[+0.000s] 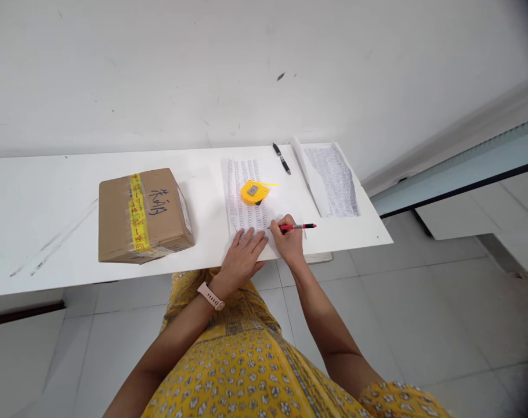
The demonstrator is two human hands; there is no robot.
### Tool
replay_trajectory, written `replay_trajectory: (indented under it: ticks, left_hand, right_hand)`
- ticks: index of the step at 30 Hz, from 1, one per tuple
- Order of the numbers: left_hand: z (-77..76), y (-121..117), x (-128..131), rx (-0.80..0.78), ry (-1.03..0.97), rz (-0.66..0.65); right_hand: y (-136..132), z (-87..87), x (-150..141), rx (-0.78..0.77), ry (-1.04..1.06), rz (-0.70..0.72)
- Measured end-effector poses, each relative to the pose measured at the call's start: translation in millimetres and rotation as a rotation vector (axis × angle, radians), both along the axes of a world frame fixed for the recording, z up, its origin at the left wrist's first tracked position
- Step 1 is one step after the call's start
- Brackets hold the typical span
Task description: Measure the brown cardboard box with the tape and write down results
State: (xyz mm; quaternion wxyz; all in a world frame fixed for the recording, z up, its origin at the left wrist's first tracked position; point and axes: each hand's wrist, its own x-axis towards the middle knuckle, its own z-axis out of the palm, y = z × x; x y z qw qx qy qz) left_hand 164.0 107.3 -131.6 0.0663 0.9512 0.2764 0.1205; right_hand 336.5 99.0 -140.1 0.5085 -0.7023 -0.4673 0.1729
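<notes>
A red pen (305,226) is gripped in my right hand (289,242), its tip down on a sheet of paper (272,174) covered with columns of handwriting. My left hand (243,254) lies flat on the lower edge of that sheet, fingers stretched out and pointing away from me. On top of the paper, just beyond both hands, rests a yellow tape measure (252,192) with a short length of its blade out to the right. A black pen (282,158) lies farther back, apart from my hands.
To the left stands a cardboard box (159,232) with yellow tape and black writing. On the right, another stack of written pages (331,180) lies near the end of the white table (50,203). A white wall (181,69) rises behind the table. Tiled floor shows below.
</notes>
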Motion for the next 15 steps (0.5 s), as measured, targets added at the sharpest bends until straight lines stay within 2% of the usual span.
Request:
replay_trajectory:
  ticks: [15]
  left_hand:
    - [0.9, -0.2, -0.7, 0.002, 0.002, -0.003]
  right_hand:
    - [0.7, 0.0, -0.8, 0.007, -0.016, -0.011]
